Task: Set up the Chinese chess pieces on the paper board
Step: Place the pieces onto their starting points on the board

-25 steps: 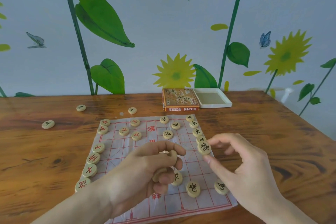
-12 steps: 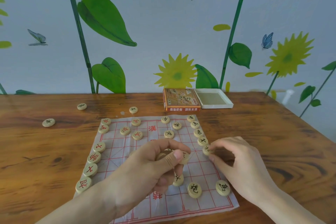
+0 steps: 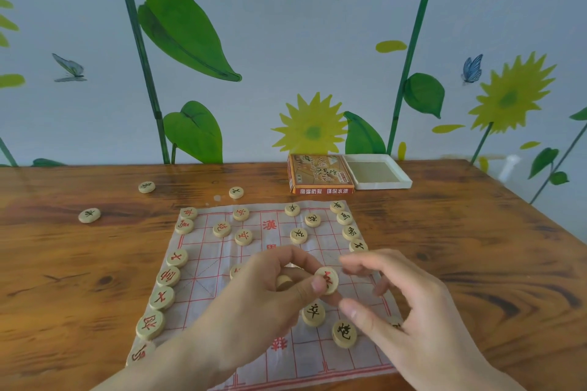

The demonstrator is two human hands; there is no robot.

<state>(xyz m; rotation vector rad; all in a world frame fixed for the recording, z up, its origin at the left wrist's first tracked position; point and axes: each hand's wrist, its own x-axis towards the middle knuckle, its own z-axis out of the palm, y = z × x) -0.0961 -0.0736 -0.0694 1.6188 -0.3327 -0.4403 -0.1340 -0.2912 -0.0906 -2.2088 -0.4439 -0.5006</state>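
A white paper board [image 3: 203, 282] with red grid lines lies on the wooden table. Round wooden pieces line its left column [image 3: 165, 297] and right column [image 3: 351, 233], with several more in its middle. My left hand [image 3: 270, 298] hovers over the board's centre and pinches a red-lettered piece [image 3: 327, 279] between thumb and forefinger; another piece [image 3: 283, 281] shows inside its curled fingers. My right hand [image 3: 403, 308] is just right of it, fingers loosely spread and holding nothing, fingertips close to the pinched piece. Black-lettered pieces [image 3: 344, 333] lie below the hands.
Three loose pieces lie on the table beyond the board: one at far left [image 3: 89, 215], one further back [image 3: 146, 187], one near the board's top edge [image 3: 236, 192]. An orange game box [image 3: 319, 174] and its white tray [image 3: 378, 172] stand at the back by the wall.
My right hand has left the piece it set in the right column and drawn back towards the left hand. My left hand has brought a red-lettered piece up to its fingertips.
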